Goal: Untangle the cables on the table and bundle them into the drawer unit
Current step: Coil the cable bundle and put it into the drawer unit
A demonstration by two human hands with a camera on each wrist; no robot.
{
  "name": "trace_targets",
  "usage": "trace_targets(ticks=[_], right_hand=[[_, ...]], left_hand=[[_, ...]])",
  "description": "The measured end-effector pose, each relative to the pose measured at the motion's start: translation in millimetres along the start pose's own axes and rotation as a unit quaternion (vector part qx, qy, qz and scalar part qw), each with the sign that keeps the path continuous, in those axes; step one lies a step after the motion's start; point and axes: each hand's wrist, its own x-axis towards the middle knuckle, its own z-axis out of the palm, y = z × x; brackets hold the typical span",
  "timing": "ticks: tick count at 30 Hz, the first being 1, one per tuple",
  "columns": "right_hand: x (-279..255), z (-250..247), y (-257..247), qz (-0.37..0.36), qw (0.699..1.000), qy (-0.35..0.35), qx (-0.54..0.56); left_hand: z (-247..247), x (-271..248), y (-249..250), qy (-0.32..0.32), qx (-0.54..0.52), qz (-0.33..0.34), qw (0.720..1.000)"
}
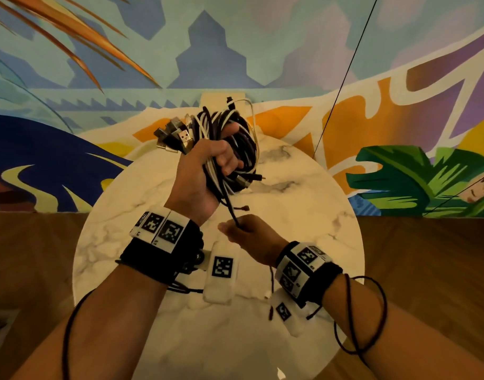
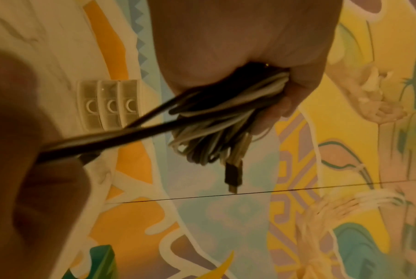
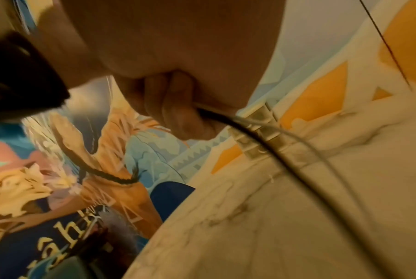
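Coiled cable bundle [image 1: 230,149], round marble table [image 1: 304,215]

Black and white cables [image 1: 230,149], white grey-veined marble table [image 1: 304,215], seemingly translucent whitish drawer unit [image 2: 108,105].

Round marble table [image 1: 304,215], drawer unit [image 2: 108,105] at far edge

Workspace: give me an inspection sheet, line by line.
Surface: round marble table, bare where visible.
Job's things: cable bundle held above table; drawer unit at far edge, three drawers.
Clutter: nothing seen.
Grippers: left hand grips the bundle; right hand pinches a dark cable trailing from it.
Cables: black and white, USB plugs fanned out at left.
Surroundings: painted mural wall, wooden floor.
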Motion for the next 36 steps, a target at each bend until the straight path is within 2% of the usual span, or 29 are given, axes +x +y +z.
trace_targets(ticks=[4,6,9,11,13,15,16,19,21,22,27,30,33,36], right_hand=[[8.9,-25.9,11.7,0.049,0.996,0.011,-0.077],[14.9,-41.5,15.9,0.033,0.988,0.003,-0.153],[16.2,-61.6,8.1,0.024,0.978,-0.035,-0.203],[15.0,-81.5,0.9,0.053,0.961,-0.062,-0.265],[12.0,-103.1,-7.0,0.064,0.948,-0.067,-0.306],[8.5,-118.2,-15.5,0.077,0.955,-0.051,-0.284],[5.1,-121.9,-19.5,0.078,0.958,-0.041,-0.272],[-6.6,-119.4,-24.3,0.065,0.975,0.000,-0.214],[-12.2,-107.0,-25.0,0.040,0.987,0.029,-0.150],[-13.0,-97.1,-24.6,0.028,0.993,0.044,-0.108],[-8.8,-38.8,-19.3,-0.009,0.984,0.161,0.070],[-10.3,-15.2,-21.1,-0.089,0.972,0.214,-0.020],[-7.9,-6.8,-23.3,-0.177,0.940,0.277,-0.093],[-6.4,-3.3,-21.1,-0.209,0.923,0.280,-0.162]], left_hand=[[-9.3,-13.1,3.7,-0.128,-0.024,-0.045,0.990],[-16.8,-19.3,-1.7,-0.179,-0.025,-0.083,0.980],[-25.4,-28.4,-8.6,-0.235,0.048,-0.159,0.958],[-27.1,-35.9,-7.7,-0.235,0.212,-0.192,0.929],[-25.4,-44.9,-4.4,-0.220,0.396,-0.188,0.871],[-22.9,-50.6,-3.6,-0.216,0.512,-0.164,0.815],[-24.6,-52.3,-6.5,-0.205,0.544,-0.146,0.800],[-32.2,-53.1,-14.4,-0.136,0.592,-0.085,0.790],[-41.9,-46.7,-21.2,-0.080,0.600,-0.058,0.794],[-46.1,-42.9,-25.6,-0.042,0.589,-0.064,0.805],[-40.7,-30.6,-43.9,0.115,0.420,-0.047,0.899],[-30.9,-29.9,-45.8,0.146,0.293,-0.049,0.944],[-28.7,-28.8,-44.7,0.138,0.208,-0.083,0.965],[-32.1,-27.6,-39.3,0.098,0.164,-0.124,0.974]])
